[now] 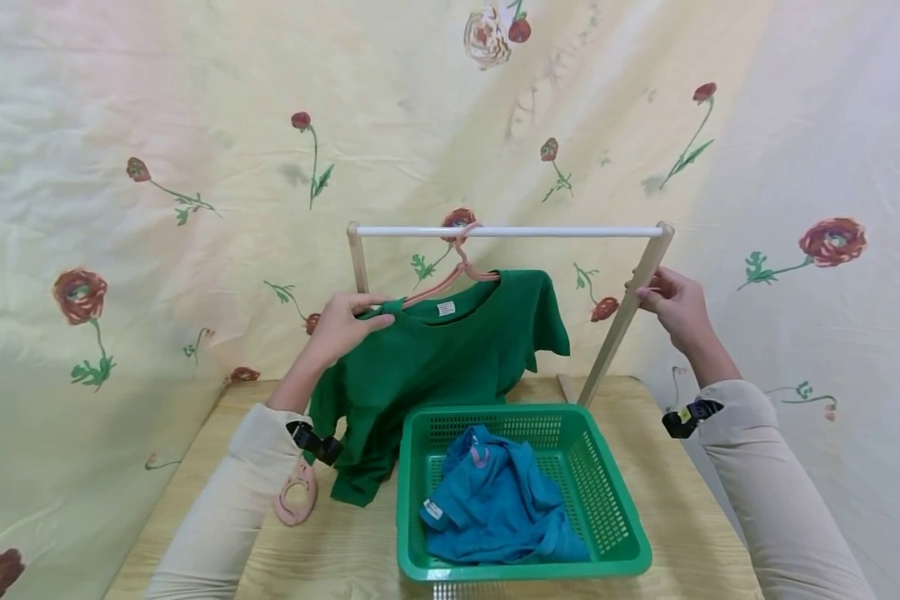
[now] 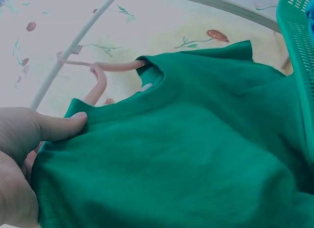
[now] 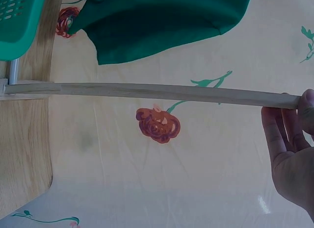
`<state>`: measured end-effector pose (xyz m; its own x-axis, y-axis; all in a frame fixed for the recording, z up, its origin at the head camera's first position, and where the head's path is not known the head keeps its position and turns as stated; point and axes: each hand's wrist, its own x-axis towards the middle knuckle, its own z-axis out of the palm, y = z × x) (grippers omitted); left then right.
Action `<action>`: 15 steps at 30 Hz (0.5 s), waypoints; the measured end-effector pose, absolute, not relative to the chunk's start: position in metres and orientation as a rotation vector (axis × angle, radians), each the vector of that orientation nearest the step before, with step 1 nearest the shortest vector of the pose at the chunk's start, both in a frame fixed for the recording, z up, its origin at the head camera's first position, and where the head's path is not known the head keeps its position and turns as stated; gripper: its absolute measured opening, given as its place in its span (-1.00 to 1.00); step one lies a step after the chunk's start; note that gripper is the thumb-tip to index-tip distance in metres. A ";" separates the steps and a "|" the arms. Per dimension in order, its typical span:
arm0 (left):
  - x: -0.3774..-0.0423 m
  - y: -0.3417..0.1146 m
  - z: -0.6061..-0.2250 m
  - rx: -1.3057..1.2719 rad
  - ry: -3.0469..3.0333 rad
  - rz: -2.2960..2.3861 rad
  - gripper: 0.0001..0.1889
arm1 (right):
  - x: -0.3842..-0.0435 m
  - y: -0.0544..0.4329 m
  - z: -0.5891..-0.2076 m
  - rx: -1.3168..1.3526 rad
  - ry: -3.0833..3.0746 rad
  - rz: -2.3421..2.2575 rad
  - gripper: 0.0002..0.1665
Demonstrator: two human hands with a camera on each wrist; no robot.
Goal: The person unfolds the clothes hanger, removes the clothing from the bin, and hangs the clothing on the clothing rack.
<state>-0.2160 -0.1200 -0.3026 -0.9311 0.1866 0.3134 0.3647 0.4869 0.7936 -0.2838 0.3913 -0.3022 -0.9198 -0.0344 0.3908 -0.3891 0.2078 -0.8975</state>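
A green T-shirt hangs on a pink hanger, whose hook loops over the white rail of a small wooden clothes rack. My left hand pinches the shirt's shoulder at the hanger's left end; in the left wrist view its thumb lies on top of the green cloth. At the rack's right side, my right hand grips the upper part of the wooden post. The right wrist view shows fingers and thumb about that post.
A green plastic basket stands on the wooden table in front of the rack, holding a crumpled blue garment. Left of it lies a pink ring-shaped object, partly under the left sleeve. A flower-patterned cloth hangs behind.
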 end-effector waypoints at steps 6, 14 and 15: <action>-0.218 -0.115 -0.310 -0.464 -2.539 -1.443 -0.65 | -0.284 0.391 -0.303 0.397 -2.194 1.794 -0.48; -0.214 -0.111 -0.314 -0.493 -2.531 -1.438 -0.65 | -0.286 0.392 -0.304 0.411 -2.185 1.786 -0.49; -0.214 -0.111 -0.314 -0.497 -2.531 -1.431 -0.65 | -0.286 0.392 -0.304 0.414 -2.184 1.785 -0.50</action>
